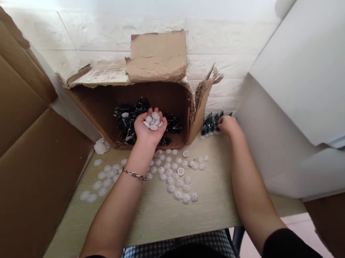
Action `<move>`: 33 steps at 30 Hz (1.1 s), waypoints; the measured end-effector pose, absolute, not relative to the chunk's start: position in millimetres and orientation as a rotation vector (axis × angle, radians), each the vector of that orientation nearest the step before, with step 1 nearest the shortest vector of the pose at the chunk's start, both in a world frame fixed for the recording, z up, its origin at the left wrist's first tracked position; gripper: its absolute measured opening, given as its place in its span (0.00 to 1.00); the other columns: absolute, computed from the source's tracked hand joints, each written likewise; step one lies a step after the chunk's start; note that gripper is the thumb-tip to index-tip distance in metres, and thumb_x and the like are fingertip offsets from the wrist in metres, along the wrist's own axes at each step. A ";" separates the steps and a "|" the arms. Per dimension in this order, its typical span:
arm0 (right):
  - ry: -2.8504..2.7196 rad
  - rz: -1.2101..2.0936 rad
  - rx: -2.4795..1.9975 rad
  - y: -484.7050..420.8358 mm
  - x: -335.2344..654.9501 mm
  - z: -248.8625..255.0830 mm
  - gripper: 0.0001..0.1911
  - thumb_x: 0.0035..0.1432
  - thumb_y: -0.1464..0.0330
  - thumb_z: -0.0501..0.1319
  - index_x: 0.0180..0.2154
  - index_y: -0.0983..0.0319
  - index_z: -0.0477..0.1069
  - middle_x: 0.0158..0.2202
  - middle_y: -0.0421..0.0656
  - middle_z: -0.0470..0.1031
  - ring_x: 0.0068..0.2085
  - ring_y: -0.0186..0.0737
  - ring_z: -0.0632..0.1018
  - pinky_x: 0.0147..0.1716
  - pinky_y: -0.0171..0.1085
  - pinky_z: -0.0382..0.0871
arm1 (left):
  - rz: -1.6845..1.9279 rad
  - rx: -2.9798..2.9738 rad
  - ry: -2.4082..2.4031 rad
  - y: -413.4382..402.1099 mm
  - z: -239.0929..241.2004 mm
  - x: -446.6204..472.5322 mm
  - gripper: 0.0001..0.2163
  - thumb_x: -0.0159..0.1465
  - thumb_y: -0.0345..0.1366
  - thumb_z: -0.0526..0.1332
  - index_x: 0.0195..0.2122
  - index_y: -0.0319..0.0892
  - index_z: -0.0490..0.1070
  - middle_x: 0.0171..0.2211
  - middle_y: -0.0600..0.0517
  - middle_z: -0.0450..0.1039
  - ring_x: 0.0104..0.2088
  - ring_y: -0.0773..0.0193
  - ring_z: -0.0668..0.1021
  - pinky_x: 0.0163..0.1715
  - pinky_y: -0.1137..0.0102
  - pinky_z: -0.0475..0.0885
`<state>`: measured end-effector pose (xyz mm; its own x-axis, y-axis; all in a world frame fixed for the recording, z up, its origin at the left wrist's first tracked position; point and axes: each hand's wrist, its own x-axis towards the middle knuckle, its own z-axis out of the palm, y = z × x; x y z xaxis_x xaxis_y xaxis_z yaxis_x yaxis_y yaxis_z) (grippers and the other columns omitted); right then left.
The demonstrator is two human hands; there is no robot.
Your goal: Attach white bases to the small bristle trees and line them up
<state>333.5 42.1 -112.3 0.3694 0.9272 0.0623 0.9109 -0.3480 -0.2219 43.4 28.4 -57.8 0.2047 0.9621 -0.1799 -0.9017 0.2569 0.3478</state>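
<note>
My left hand is palm up and cupped around several small white round bases, at the mouth of a cardboard box. Behind it, dark green miniature pine trees with white-flecked tips lie inside the box. At the table's far right, my right hand has its fingers pinched together at the end of a row of upright miniature pine trees on white bases. It appears to grip one of the trees, though the fingers partly hide it. More white bases lie spread over the table.
The pale wooden table backs onto a white brick-patterned wall. Large brown cardboard borders the left, white panels the right. The box has torn flaps, and a crumpled white piece lies at its left corner.
</note>
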 end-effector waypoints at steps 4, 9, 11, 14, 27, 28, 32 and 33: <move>-1.637 0.154 -2.379 39.0 333.2 -108.0 0.13 0.43 0.70 0.55 0.34 0.63 0.71 0.30 0.47 0.73 0.35 0.37 0.72 0.35 0.31 0.62 | 1.311 0.189 0.402 29.3 -58.9 43.9 0.05 0.48 0.29 0.51 0.26 0.41 0.64 0.26 0.53 0.70 0.25 0.69 0.72 0.28 0.71 0.65; -1.594 0.155 -2.340 31.8 328.3 -94.1 0.17 0.46 0.68 0.53 0.39 0.64 0.68 0.28 0.46 0.73 0.29 0.34 0.73 0.32 0.31 0.63 | 1.313 0.199 0.400 30.9 -58.7 41.6 0.06 0.48 0.29 0.50 0.25 0.41 0.64 0.25 0.54 0.70 0.26 0.69 0.73 0.28 0.71 0.65; -1.586 0.167 -2.321 27.3 324.0 -84.3 0.17 0.47 0.67 0.52 0.40 0.64 0.67 0.26 0.44 0.73 0.25 0.32 0.72 0.29 0.30 0.63 | 1.319 0.206 0.407 30.8 -57.1 40.4 0.06 0.48 0.29 0.50 0.26 0.41 0.64 0.25 0.54 0.70 0.26 0.69 0.73 0.29 0.71 0.65; -1.576 0.235 -2.291 17.0 315.9 -64.3 0.15 0.47 0.66 0.52 0.37 0.63 0.68 0.21 0.41 0.72 0.18 0.30 0.70 0.24 0.30 0.63 | 1.331 0.217 0.412 29.4 -53.8 39.1 0.06 0.49 0.30 0.50 0.26 0.41 0.64 0.27 0.54 0.71 0.28 0.69 0.73 0.32 0.70 0.65; -1.987 0.829 -1.510 -70.7 233.9 25.2 0.13 0.49 0.59 0.52 0.24 0.63 0.63 0.17 0.38 0.66 0.18 0.28 0.67 0.16 0.28 0.58 | 1.311 0.255 0.396 25.6 -55.3 42.3 0.09 0.50 0.32 0.50 0.31 0.42 0.65 0.36 0.51 0.70 0.41 0.64 0.71 0.41 0.66 0.64; -2.001 0.868 -1.369 -69.2 224.1 24.0 0.12 0.50 0.59 0.52 0.26 0.62 0.63 0.17 0.37 0.65 0.17 0.27 0.66 0.16 0.27 0.57 | 1.304 0.256 0.388 24.7 -55.5 43.7 0.09 0.50 0.32 0.50 0.32 0.42 0.65 0.36 0.51 0.70 0.41 0.64 0.71 0.40 0.66 0.64; -2.025 0.606 -1.186 -48.4 189.0 3.7 0.11 0.51 0.63 0.50 0.35 0.60 0.64 0.20 0.36 0.66 0.20 0.27 0.67 0.21 0.28 0.60 | 1.296 0.263 0.378 21.2 -55.7 50.7 0.09 0.50 0.30 0.49 0.31 0.41 0.65 0.34 0.49 0.70 0.38 0.63 0.73 0.37 0.66 0.66; -2.041 0.467 -1.212 -42.2 182.4 -3.3 0.11 0.51 0.64 0.51 0.36 0.60 0.64 0.23 0.37 0.67 0.23 0.29 0.68 0.24 0.29 0.60 | 1.295 0.266 0.382 20.6 -55.7 52.4 0.09 0.50 0.30 0.49 0.31 0.40 0.65 0.33 0.49 0.70 0.36 0.64 0.73 0.35 0.67 0.67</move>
